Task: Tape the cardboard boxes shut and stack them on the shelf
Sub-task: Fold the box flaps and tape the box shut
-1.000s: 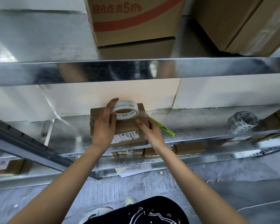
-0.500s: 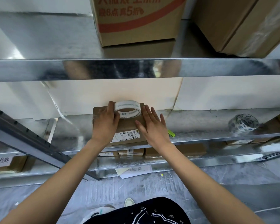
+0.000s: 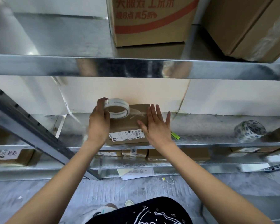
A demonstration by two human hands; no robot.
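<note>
A small brown cardboard box [image 3: 126, 125] with a white shipping label lies on the middle metal shelf [image 3: 200, 138]. My left hand [image 3: 98, 125] grips a roll of clear tape [image 3: 117, 108] tilted over the box's far left corner. A strip of tape runs from the roll rightwards across the box top. My right hand [image 3: 155, 126] lies flat, fingers spread, on the box's right side and presses the tape down.
A green utility knife [image 3: 174, 135] pokes out right of my right hand. A second tape roll [image 3: 249, 131] rests at the right of the shelf. Two large cartons [image 3: 150, 20] stand on the shelf above. Several small boxes [image 3: 134, 152] sit on the lower shelf.
My left hand has pulled the tape roll leftwards and tilted it, drawing out a strip. My right hand went from fingertips on the box to a flat palm and slid right.
</note>
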